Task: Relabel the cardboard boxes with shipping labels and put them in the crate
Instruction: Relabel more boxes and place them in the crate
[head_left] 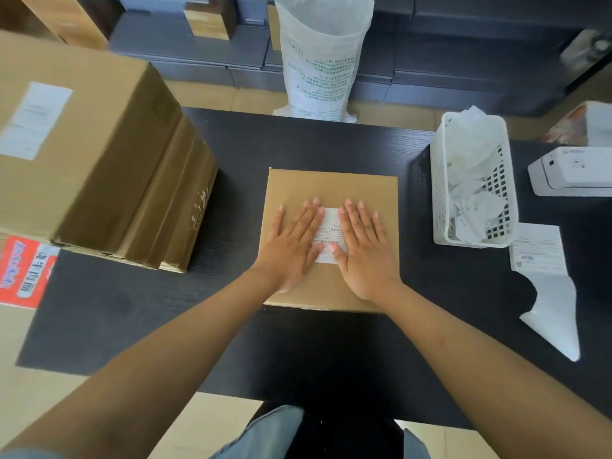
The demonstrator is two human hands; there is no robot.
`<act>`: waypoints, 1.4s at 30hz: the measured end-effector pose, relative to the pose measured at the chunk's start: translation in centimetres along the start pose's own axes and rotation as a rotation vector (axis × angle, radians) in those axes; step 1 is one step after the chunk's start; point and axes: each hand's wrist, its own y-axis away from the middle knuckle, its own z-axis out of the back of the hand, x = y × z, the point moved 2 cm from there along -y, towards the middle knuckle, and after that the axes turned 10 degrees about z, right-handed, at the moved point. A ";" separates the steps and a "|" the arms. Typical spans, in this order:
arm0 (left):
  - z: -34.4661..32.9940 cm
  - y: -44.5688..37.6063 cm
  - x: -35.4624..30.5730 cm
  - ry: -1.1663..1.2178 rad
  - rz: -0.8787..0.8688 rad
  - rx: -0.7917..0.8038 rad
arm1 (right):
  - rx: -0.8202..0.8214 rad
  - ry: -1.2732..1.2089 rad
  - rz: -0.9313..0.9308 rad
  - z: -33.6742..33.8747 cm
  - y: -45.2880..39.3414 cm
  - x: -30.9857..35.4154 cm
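A flat brown cardboard box (pixel 331 188) lies in the middle of the black table (pixel 231 154). A white shipping label (pixel 331 231) is on its top. My left hand (pixel 293 245) lies flat on the label's left side, fingers straight and spread. On the label's right side my right hand (pixel 362 246) presses flat in the same way. Most of the label is hidden under the two hands. No crate is in sight.
Large stacked cardboard boxes (pixel 99 154) stand at the left. A white plastic basket (pixel 440 193) of crumpled label backing sits at the right, with a label printer (pixel 573 173) and a strip of labels (pixel 543 270) beyond it. A white sack (pixel 321 58) stands behind the table.
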 end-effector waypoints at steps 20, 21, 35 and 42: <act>1.6 -0.6 1.2 0.205 0.092 -0.023 | -0.013 -0.236 -0.023 1.4 0.0 -1.1; 2.0 -0.6 1.5 0.237 0.118 -0.057 | -0.055 -0.313 -0.037 1.9 0.1 -1.3; 1.5 1.7 5.5 1.034 0.707 0.190 | -0.056 -1.010 -0.810 1.8 3.6 -5.0; 2.2 1.6 5.2 1.057 0.752 0.234 | 0.011 -1.161 -0.829 2.0 3.6 -4.8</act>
